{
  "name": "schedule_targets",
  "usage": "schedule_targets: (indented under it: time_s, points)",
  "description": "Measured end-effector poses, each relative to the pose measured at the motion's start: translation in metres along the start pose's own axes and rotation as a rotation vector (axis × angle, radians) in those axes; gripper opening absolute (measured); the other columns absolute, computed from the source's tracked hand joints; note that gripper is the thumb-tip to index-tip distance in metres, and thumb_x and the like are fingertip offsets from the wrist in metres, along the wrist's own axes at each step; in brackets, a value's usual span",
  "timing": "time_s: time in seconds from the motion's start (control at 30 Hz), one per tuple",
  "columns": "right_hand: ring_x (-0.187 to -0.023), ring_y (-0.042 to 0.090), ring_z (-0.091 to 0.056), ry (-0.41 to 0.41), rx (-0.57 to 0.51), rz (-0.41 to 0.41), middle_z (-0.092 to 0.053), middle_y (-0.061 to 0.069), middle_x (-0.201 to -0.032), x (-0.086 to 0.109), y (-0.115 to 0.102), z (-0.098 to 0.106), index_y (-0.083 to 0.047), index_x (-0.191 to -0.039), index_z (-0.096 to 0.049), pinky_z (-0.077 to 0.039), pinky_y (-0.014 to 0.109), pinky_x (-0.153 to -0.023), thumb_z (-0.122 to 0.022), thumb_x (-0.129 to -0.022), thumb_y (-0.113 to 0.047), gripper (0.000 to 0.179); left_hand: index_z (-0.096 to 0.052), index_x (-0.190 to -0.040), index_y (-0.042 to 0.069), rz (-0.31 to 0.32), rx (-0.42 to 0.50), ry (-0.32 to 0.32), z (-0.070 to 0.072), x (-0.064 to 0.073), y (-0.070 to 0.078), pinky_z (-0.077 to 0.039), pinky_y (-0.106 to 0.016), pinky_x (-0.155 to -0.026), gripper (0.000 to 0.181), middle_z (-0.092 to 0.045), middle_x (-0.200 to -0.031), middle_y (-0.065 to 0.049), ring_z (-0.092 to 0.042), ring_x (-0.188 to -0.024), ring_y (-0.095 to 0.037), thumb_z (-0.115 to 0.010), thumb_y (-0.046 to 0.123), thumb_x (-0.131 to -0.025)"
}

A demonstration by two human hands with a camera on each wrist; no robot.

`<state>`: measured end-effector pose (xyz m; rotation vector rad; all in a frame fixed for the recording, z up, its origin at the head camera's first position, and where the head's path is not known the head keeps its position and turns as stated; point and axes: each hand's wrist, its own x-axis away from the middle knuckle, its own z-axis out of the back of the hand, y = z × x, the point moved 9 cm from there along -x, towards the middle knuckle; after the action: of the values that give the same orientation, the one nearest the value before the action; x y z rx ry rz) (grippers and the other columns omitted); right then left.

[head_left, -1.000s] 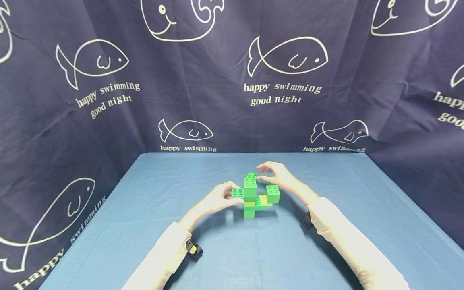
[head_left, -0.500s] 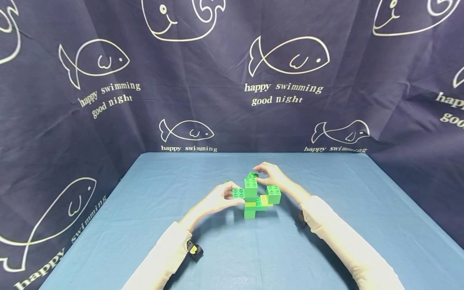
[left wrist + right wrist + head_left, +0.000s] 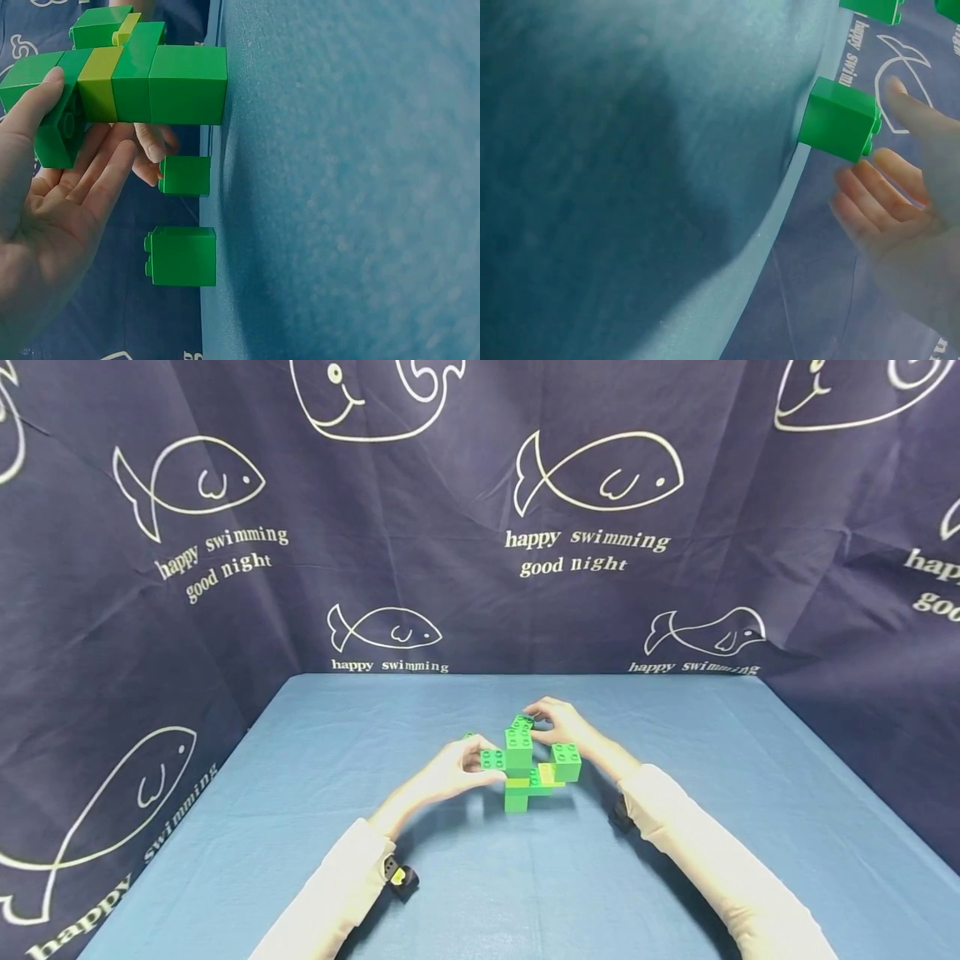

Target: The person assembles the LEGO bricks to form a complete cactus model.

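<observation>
My left hand (image 3: 450,770) grips a structure of green and yellow toy bricks (image 3: 517,764) that stands on the table. Its thumb (image 3: 45,97) presses the side near the top, with the fingers behind. Part of the structure juts right, a yellow brick (image 3: 547,773) with a green one (image 3: 566,760) on it. Behind the structure a loose green brick (image 3: 838,120) sits on the table. My right hand (image 3: 564,727) reaches over that brick from the right. Its fingertips (image 3: 864,166) lie right at the studs, while the thumb (image 3: 896,86) stands apart on the other side.
Another loose green brick (image 3: 184,256) stands on the table behind my left hand, mostly hidden in the head view. The blue table (image 3: 360,710) ends at a dark blue curtain (image 3: 480,527) with white fish drawings. A black wrist camera (image 3: 401,878) hangs below the left sleeve.
My right hand has moved slightly left, in to the loose green brick, then stayed there. The left hand and the brick structure have kept their place.
</observation>
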<state>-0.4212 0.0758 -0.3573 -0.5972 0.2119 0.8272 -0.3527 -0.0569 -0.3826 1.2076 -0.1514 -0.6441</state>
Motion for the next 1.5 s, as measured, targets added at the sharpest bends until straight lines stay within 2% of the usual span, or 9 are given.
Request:
schedule_targets:
  time_s: [0.23, 0.5, 0.7, 0.8, 1.07, 1.3, 1.5]
  points:
    - [-0.088, 0.035, -0.065, -0.049, 0.025, -0.023, -0.062, 0.024, -0.100, -0.002, 0.001, -0.005, 0.011, -0.109, -0.061, -0.055, 0.042, -0.081, -0.069, -0.079, -0.003, 0.034, -0.055, -0.109, -0.002, 0.019, -0.017, 0.013, 0.002, -0.001, -0.001, -0.054, -0.025, -0.084, 0.031, -0.059, -0.104, -0.015, -0.066, -0.091, -0.013, -0.070, 0.007, -0.083]
    - [-0.084, 0.034, -0.067, -0.048, 0.018, -0.025, -0.064, 0.023, -0.098, 0.000, 0.002, -0.006, 0.009, -0.103, -0.062, -0.055, 0.042, -0.079, -0.067, -0.079, 0.000, 0.026, -0.054, -0.110, -0.005, 0.023, -0.021, 0.014, 0.000, 0.000, -0.001, -0.054, -0.024, -0.084, 0.030, -0.059, -0.104, -0.017, -0.066, -0.093, -0.016, -0.067, 0.004, -0.085]
    - [-0.093, 0.038, -0.063, -0.081, -0.025, -0.084, -0.061, 0.027, -0.105, 0.002, 0.002, -0.008, 0.013, -0.114, -0.054, -0.053, 0.044, -0.084, -0.065, -0.081, -0.001, 0.037, -0.054, -0.110, -0.003, 0.023, -0.011, 0.007, -0.001, 0.001, -0.002, -0.054, -0.024, -0.084, 0.033, -0.060, -0.106, -0.017, -0.067, -0.094, -0.021, -0.070, 0.010, -0.084]
    - [-0.094, 0.038, -0.062, -0.090, 0.006, -0.085, -0.060, 0.027, -0.106, 0.003, 0.002, -0.009, 0.013, -0.117, -0.054, -0.053, 0.044, -0.085, -0.065, -0.082, -0.003, 0.040, -0.055, -0.110, -0.002, 0.013, -0.012, 0.004, -0.001, 0.001, -0.002, -0.054, -0.025, -0.084, 0.034, -0.061, -0.105, -0.016, -0.067, -0.093, -0.019, -0.071, 0.012, -0.084]
    - [-0.089, 0.035, -0.065, -0.103, 0.022, -0.089, -0.064, 0.023, -0.102, 0.003, 0.006, -0.011, 0.010, -0.110, -0.060, -0.054, 0.043, -0.083, -0.070, -0.080, -0.005, 0.035, -0.055, -0.109, -0.001, 0.001, -0.005, 0.006, -0.002, 0.001, 0.001, -0.054, -0.025, -0.086, 0.033, -0.062, -0.103, -0.014, -0.066, -0.094, -0.013, -0.071, 0.012, -0.083]
    - [-0.089, 0.036, -0.065, -0.112, 0.011, -0.111, -0.064, 0.024, -0.102, 0.003, 0.008, -0.011, 0.010, -0.109, -0.059, -0.054, 0.043, -0.082, -0.070, -0.078, -0.001, 0.034, -0.052, -0.110, -0.003, -0.010, -0.001, 0.023, -0.004, -0.002, 0.003, -0.055, -0.025, -0.083, 0.033, -0.066, -0.101, -0.019, -0.067, -0.093, -0.020, -0.069, 0.009, -0.084]
    - [-0.092, 0.036, -0.065, -0.124, -0.035, -0.155, -0.065, 0.023, -0.102, 0.005, 0.007, -0.012, 0.008, -0.109, -0.059, -0.054, 0.043, -0.083, -0.069, -0.080, -0.002, 0.032, -0.051, -0.111, -0.004, 0.006, -0.015, 0.036, -0.004, -0.004, 0.000, -0.054, -0.023, -0.083, 0.033, -0.064, -0.104, -0.022, -0.066, -0.096, -0.026, -0.068, 0.004, -0.084]
